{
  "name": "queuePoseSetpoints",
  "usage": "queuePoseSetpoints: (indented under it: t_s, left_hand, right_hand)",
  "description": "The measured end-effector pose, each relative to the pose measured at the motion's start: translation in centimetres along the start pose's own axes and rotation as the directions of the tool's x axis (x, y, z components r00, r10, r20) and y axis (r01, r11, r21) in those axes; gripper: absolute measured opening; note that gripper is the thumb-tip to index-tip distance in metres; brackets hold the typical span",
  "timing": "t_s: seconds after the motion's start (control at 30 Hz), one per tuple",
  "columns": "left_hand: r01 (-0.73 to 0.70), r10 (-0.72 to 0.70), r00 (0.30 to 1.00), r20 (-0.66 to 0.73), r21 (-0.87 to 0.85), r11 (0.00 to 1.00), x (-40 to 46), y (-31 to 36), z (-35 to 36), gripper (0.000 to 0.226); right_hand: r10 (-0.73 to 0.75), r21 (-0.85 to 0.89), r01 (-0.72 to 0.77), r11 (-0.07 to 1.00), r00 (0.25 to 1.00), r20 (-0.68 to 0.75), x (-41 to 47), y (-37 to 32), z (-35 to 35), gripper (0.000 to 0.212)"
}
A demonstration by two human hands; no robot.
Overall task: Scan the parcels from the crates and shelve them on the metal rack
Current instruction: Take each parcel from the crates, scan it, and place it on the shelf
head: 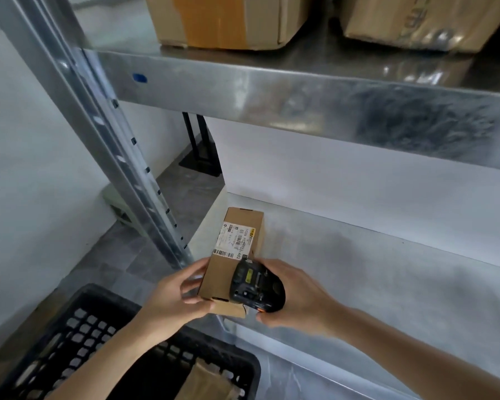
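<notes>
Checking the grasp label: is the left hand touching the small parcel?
Touching. The head view shows the left hand gripping the near left end of the small parcel, thumb and fingers against its side.

Head view, steeply down, seemingly close

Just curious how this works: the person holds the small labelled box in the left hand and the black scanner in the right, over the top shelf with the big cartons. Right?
Not quite. The head view shows the small box and scanner over the lower shelf; the rest holds.
</notes>
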State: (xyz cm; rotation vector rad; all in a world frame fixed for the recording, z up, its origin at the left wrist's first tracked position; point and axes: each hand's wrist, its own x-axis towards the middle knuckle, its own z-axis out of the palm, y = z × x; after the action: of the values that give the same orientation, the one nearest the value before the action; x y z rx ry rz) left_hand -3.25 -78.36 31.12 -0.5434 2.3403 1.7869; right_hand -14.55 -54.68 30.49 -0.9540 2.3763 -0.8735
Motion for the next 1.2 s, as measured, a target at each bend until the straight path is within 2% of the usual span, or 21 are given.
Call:
queuePoseSetpoints:
  t_s: [0.57,0.97,1.1,1.2]
  left_hand:
    - [-0.112,0.102,0.989,-0.111,-0.081,0.99,4.9,0.5,1.3,0.079]
    - [-0.094,0.084,0.988,-0.127,-0.072,0.993,5.6,1.1,1.8,0.084]
    - [-0.062,0.047,0.986,-0.16,-0.086,0.994,5.2,1.0,1.8,0.08]
    - [-0.038,0.019,0.983,-0.181,-0.102,0.994,4.2,0.9,1.7,0.087]
  right_hand:
    - [0.032,0.049,-0.028,0.998,0.997,-0.075,5.6,1.0,-1.4,0.084]
    - [0.026,0.065,-0.022,0.998,0.997,-0.068,6.4,1.7,-2.2,0.086]
    - [0.007,0.058,-0.002,0.998,0.996,-0.084,5.7,1.7,-2.3,0.08]
    - [-0.014,0.026,0.017,1.0,0.994,-0.104,4.6,1.7,-2.5,0.076]
